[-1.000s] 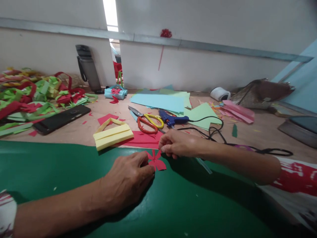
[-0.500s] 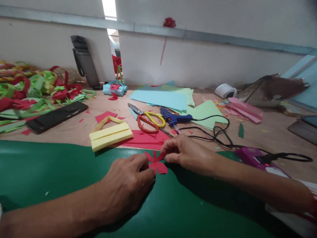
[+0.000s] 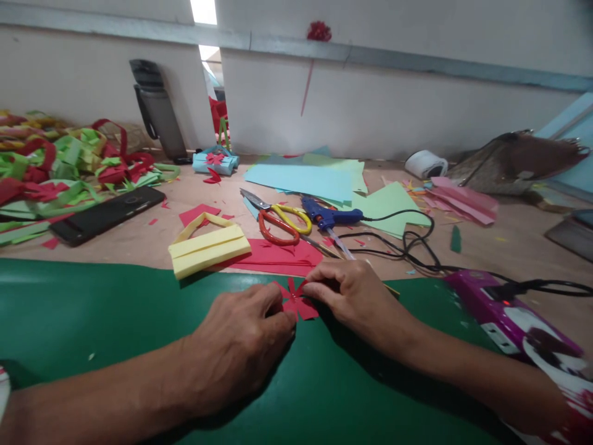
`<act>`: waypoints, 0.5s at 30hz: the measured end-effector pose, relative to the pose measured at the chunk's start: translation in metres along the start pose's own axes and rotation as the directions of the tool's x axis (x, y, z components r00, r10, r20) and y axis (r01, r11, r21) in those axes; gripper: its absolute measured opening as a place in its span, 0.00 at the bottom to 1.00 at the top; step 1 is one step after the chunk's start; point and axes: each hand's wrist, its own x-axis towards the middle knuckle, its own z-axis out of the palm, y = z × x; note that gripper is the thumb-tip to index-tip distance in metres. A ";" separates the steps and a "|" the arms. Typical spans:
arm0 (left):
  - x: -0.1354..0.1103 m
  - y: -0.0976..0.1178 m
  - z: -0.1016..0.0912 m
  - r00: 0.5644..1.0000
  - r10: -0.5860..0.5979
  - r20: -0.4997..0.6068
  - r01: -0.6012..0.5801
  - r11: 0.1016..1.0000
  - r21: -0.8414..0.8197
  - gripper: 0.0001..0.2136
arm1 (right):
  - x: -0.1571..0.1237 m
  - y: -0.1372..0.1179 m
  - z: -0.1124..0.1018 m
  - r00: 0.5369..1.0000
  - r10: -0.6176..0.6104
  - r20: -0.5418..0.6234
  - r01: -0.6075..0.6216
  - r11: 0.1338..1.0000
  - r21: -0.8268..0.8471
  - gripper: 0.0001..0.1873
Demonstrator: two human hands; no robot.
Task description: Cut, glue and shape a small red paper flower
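Note:
A red paper flower [image 3: 294, 301] with several pointed petals is pinched between my two hands, just above the green mat [image 3: 139, 309]. My left hand [image 3: 248, 337] has its thumb and fingers closed on the left petals. On the other side, my right hand [image 3: 345, 296] pinches an upper right petal between thumb and finger. A glossy spot shows at the flower's centre. Just beyond the hands lies a small yellow paper bag [image 3: 210, 250] with a handle, beside folded red paper [image 3: 278, 256].
Scissors [image 3: 278, 224] with red and yellow handles and a blue glue gun [image 3: 331, 215] lie behind the hands. Its cord runs toward a purple power strip [image 3: 509, 321] at right. A black phone [image 3: 109, 213], a grey bottle [image 3: 160, 111] and blue paper sheets [image 3: 299, 179] are farther back.
My right hand has shifted its grip on the flower's right petal, with the wrist lower and the fingers more curled. My left hand still holds its side. The view has shifted slightly.

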 end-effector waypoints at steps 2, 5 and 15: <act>0.000 0.000 0.000 1.000 -0.002 0.008 0.002 1.000 0.000 0.10 | 0.000 0.001 0.001 1.000 -0.025 0.002 0.025 1.000 -0.006 0.08; 0.000 0.000 -0.001 0.999 -0.007 0.038 0.007 1.000 -0.010 0.11 | -0.001 0.004 0.001 0.998 -0.066 0.002 0.066 0.998 -0.013 0.06; -0.001 -0.001 0.001 0.999 -0.013 0.034 0.014 1.000 -0.018 0.10 | -0.003 0.007 0.013 0.986 -0.156 -0.063 0.144 0.977 -0.159 0.08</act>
